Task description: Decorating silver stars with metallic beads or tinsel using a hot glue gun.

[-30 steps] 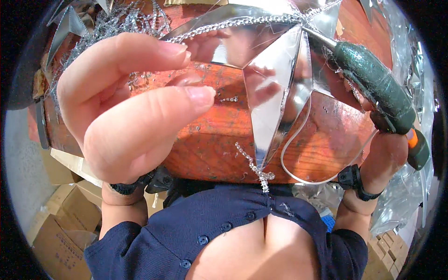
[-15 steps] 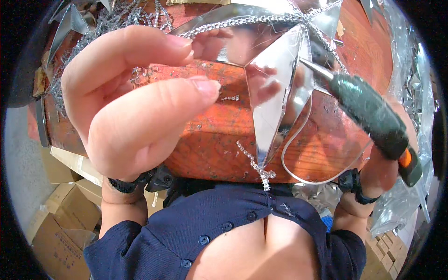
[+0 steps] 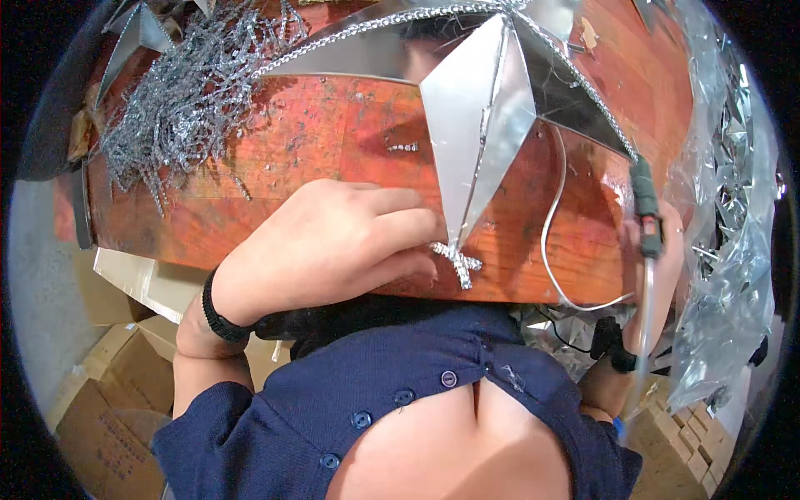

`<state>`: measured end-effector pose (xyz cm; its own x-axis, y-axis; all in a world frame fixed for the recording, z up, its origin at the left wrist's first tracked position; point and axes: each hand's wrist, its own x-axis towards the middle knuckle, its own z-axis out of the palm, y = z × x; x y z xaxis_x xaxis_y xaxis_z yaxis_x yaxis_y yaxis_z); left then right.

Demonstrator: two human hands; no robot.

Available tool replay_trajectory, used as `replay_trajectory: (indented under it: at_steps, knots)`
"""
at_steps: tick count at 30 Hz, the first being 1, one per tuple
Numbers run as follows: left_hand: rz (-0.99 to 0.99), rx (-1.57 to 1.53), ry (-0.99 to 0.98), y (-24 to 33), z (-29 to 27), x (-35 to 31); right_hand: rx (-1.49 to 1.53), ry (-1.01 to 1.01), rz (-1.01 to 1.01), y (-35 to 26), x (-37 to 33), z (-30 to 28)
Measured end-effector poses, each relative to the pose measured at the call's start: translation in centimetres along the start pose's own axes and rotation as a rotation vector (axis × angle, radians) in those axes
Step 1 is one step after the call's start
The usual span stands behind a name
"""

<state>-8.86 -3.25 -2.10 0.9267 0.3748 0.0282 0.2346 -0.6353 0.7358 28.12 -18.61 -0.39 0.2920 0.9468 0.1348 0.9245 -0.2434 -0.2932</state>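
A large mirror-silver folded star lies on the table, one point facing me. Silver beaded trim runs along its upper ridges. A loose end of the beaded trim is bunched at the near tip. My left hand is low over the table, thumb and curled fingers closed at the left end of this trim; the fingertips partly hide the contact. To the right, my right hand grips a dark green glue gun, blurred, its nozzle at the star's right-hand point. A pale translucent stick hangs from its back end.
A heap of silver trim lies at the far left. A short trim scrap rests on the red-brown wooden table. A white cord loops beside the star. Clear plastic bags line the right; cardboard boxes stand below left.
My left hand has come down from close to the camera to the trim at the star's near tip. The glue gun has swung to the right-hand point. The star has shifted slightly left and away.
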Motion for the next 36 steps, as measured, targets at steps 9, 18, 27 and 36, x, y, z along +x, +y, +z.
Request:
replay_trajectory:
  at_steps: [9,18,27,36]
  knots:
    - [0.301,0.188,0.357,4.6,-3.4,-1.1,-0.05,-0.041,-0.232,-8.2,0.2,-4.8]
    - [0.286,0.437,0.542,3.7,-2.7,0.3,0.358,-0.443,-0.622,-15.7,2.4,1.1]
    - [0.185,0.237,0.596,2.4,0.8,-0.3,1.123,-0.904,0.053,-16.3,1.8,2.3]
    - [0.533,0.413,0.584,1.2,1.5,0.2,0.635,-0.329,-0.58,-14.9,3.1,0.6]
